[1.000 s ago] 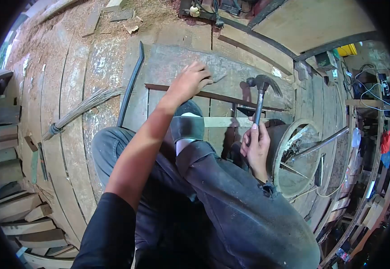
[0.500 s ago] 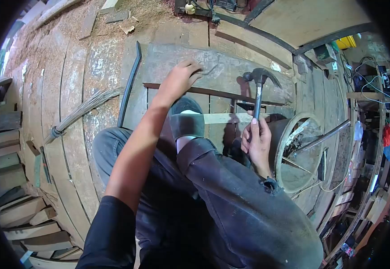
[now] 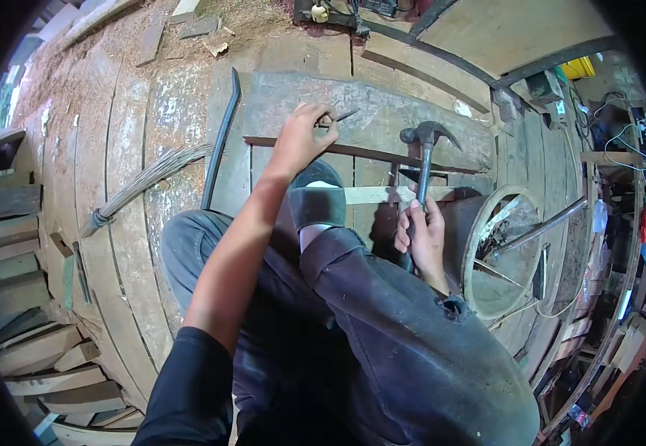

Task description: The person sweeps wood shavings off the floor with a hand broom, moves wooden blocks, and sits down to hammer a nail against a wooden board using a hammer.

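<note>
My left hand (image 3: 309,132) is over a worn wooden plank (image 3: 405,119), its fingers pinched on a dark nail (image 3: 348,115) whose end sticks out to the right. With my right hand (image 3: 422,234) I grip a claw hammer (image 3: 426,160) by its handle. The hammer stands head-up at the plank's near edge, claw pointing right. My shoe (image 3: 315,204) is just below the plank, and the trouser leg covers part of the floor beneath.
A pry bar (image 3: 221,137) and a stick broom (image 3: 148,178) lie to the left. On the right, a round bucket (image 3: 479,256) holds scraps and a metal pipe (image 3: 542,225). Stacked wood pieces (image 3: 11,290) line the left edge; sawdust (image 3: 115,56) covers the far floor.
My left fingers have picked up the nail from the plank and now hold it raised. My right hand still keeps the hammer in nearly the same place. The view has shifted slightly.
</note>
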The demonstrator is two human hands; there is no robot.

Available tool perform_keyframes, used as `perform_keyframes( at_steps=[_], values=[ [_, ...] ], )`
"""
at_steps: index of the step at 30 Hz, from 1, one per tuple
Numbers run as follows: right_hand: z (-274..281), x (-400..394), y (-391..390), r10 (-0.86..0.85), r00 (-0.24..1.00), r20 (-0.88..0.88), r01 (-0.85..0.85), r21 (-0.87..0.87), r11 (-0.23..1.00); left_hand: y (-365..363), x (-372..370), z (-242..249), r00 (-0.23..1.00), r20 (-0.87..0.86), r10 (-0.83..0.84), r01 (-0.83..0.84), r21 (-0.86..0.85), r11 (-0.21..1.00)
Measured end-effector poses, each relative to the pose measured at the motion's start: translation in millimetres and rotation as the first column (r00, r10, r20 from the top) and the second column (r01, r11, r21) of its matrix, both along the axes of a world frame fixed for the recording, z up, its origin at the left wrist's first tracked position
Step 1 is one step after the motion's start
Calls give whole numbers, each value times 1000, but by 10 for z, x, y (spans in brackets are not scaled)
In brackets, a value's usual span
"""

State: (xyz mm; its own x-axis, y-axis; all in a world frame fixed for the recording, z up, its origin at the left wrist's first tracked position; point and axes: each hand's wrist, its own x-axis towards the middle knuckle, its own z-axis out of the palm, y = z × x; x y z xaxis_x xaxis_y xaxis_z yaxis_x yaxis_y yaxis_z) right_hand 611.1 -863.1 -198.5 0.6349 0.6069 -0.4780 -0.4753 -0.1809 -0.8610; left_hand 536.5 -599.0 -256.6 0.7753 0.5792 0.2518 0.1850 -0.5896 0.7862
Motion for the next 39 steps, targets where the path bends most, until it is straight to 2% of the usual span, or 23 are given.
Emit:
perform_keyframes(
  at_steps=[2, 3, 5, 7, 10, 14, 16, 18, 20, 21, 24, 26, 28, 30, 32, 34, 36, 37, 39],
  values=[
    [24, -68, 40, -48, 999, -26, 48, 8, 999, -19, 13, -24, 997, 78, 21, -30, 114, 993],
    [-3, -105, 25, -36, 999, -40, 38, 50, 998, -33, 17, -29, 997, 79, 19, -29, 117, 993],
    [-29, -182, 33, -52, 996, -77, 57, 62, 996, -60, 16, -36, 990, 95, 104, -121, 199, 973],
    [-48, -218, 29, -65, 995, -79, 69, 51, 996, -35, 25, -39, 991, 111, 71, -89, 173, 981],
    [-114, -203, -20, -47, 997, 64, 47, -10, 999, -8, 16, -34, 994, 109, 8, -21, 123, 992],
    [121, -135, -46, -29, 998, 47, 32, -62, 998, 9, -2, -50, 998, 55, -40, 33, 121, 992],
    [161, -149, -61, 128, 956, 265, -122, -40, 992, -16, 9, -62, 996, 93, 12, -20, 89, 996],
    [292, -179, 5, 133, 948, 289, -126, -45, 991, -15, 5, -65, 995, 99, -29, 26, 35, 999],
    [349, -163, 70, 300, 844, 445, -223, -218, 950, -17, 29, -121, 991, 132, -21, 10, 87, 996],
    [254, -155, 97, 315, 740, 594, -212, -238, 948, -20, 31, -124, 991, 136, -19, 8, 81, 997],
    [165, -101, 175, 422, 676, 604, -305, -292, 906, -34, 33, -103, 991, 137, 6, -18, 89, 996],
    [212, -130, 215, 441, 673, 594, -321, -302, 898, -41, 35, -87, 991, 132, 26, -40, 102, 994],
    [320, -189, 237, 440, 728, 526, -312, -317, 896, -55, 26, -97, 989, 145, 17, -31, 100, 995],
    [404, -230, 289, 452, 710, 540, -302, -347, 888, -58, 18, -128, 990, 140, 19, -36, 118, 992],
    [392, -228, 338, 400, 533, 746, -275, -295, 915, -48, 31, -117, 990, 143, 19, -40, 147, 988],
    [341, -196, 343, 418, 570, 707, -304, -291, 907, -47, 14, -92, 991, 135, 4, -19, 107, 994],
    [351, -202, 391, 438, 667, 603, -301, -320, 898, -35, 14, -78, 992, 126, 11, -25, 113, 993],
    [427, -205, 357, 445, 616, 650, -280, -348, 895, -20, 19, -82, 992, 127, 1, -17, 119, 993],
    [421, -206, 328, 430, 629, 648, -273, -334, 902, -30, 3, -108, 993, 117, -10, -5, 125, 992]
  ],
)
